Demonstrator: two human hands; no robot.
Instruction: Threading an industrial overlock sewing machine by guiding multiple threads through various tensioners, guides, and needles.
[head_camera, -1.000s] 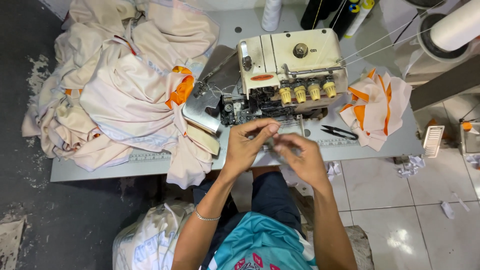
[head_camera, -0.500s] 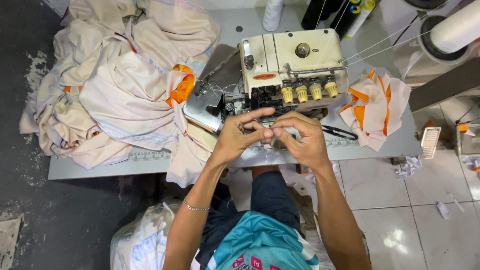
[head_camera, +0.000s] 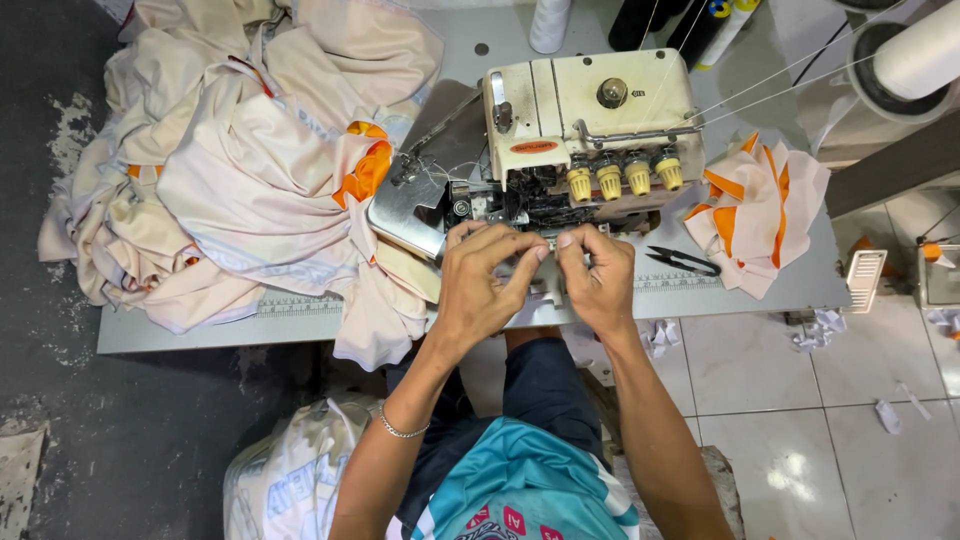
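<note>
L hand & R hand fingertips pinched together at overlock machine front; held item too small to tell

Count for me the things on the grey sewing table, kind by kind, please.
Cream overlock sewing machine: 1
Yellow tension knobs on it: 4
Heaps of cream and orange cloth: 2, a large one and a small one
Black thread snips: 1
White thread cone: 1
Total: 9

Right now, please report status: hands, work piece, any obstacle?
Left hand and right hand fingertips together before the sewing machine. Held item too small to tell. Scissors lie right, apart.
</note>
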